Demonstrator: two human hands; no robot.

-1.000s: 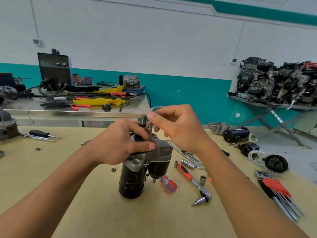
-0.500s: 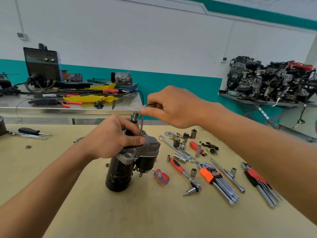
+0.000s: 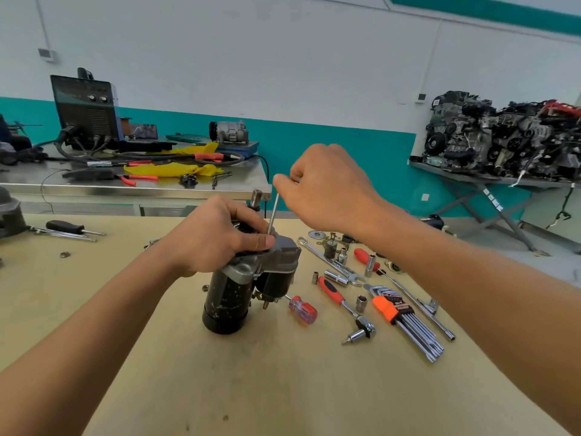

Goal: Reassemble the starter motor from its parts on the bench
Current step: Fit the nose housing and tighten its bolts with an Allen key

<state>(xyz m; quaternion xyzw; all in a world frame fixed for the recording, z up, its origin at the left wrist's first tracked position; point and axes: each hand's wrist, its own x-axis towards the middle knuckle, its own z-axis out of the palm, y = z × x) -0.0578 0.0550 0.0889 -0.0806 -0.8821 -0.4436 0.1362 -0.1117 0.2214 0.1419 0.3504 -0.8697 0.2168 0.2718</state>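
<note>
**Both hands on the upright starter motor**

The starter motor [image 3: 226, 297] stands on end near the middle of the wooden bench [image 3: 283, 388], with its black cylindrical body down and its grey cast housing up. A short shaft [image 3: 257, 196] pokes out of the top.

The left hand [image 3: 217, 237] grips the upper end of the motor. Its fingers are curled over the top, and the thumb presses against the grey housing.

The right hand [image 3: 327, 190] hovers just above and to the right. Its fingers are curled in, pinching the top of a slim steel hex key [image 3: 273, 215]. The key runs down almost vertically to the housing beside the left thumb, which hides its tip.

Tools lie scattered on the bench to the right of the motor:
- A small screwdriver [image 3: 303, 309] with a red and clear handle lies just beside the motor's base.
- A red-handled ratchet [image 3: 345, 306] lies further right.
- A hex key set [image 3: 405, 322] sits in an orange holder.
- A combination wrench [image 3: 327, 259] and several loose sockets [image 3: 361, 303] lie among them.

Behind the bench, a steel table [image 3: 135, 190] carries a welder [image 3: 86, 111] and a yellow cloth [image 3: 169, 168].
</note>
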